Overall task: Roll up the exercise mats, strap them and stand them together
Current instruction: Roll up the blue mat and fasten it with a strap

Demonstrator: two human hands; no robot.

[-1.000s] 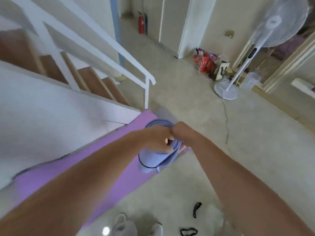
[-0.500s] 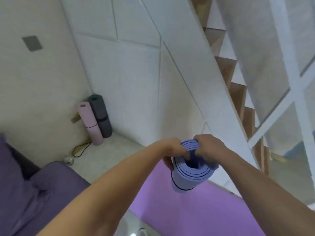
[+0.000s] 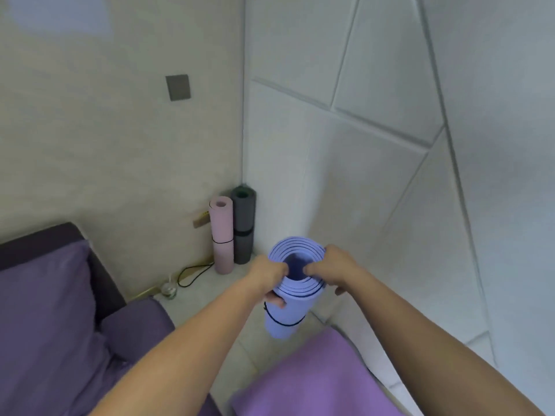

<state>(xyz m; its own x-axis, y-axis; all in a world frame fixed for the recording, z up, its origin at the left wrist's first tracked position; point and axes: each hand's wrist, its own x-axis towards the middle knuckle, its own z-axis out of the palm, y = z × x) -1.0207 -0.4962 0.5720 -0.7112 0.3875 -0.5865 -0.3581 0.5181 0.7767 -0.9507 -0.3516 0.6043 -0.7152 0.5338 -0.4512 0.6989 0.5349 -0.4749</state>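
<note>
I hold a rolled blue mat (image 3: 288, 313) upright in the air, a thin black strap around its lower part. My left hand (image 3: 268, 277) grips the top rim from the left, fingers inside the roll. My right hand (image 3: 332, 270) grips the rim from the right. In the far corner stand a rolled pink mat (image 3: 222, 235) and a rolled dark grey mat (image 3: 243, 225), side by side and upright, each with a strap. A purple mat (image 3: 315, 379) lies flat on the floor below my arms.
A purple sofa (image 3: 51, 319) fills the lower left. A black cable (image 3: 192, 273) and a small round object (image 3: 169, 289) lie on the floor by the beige wall. White panelled wall (image 3: 390, 175) stands on the right.
My view has swung left from the stairs and open room to the corner. The two standing mats are now nearer and more central. Both hands still hold the blue roll.
</note>
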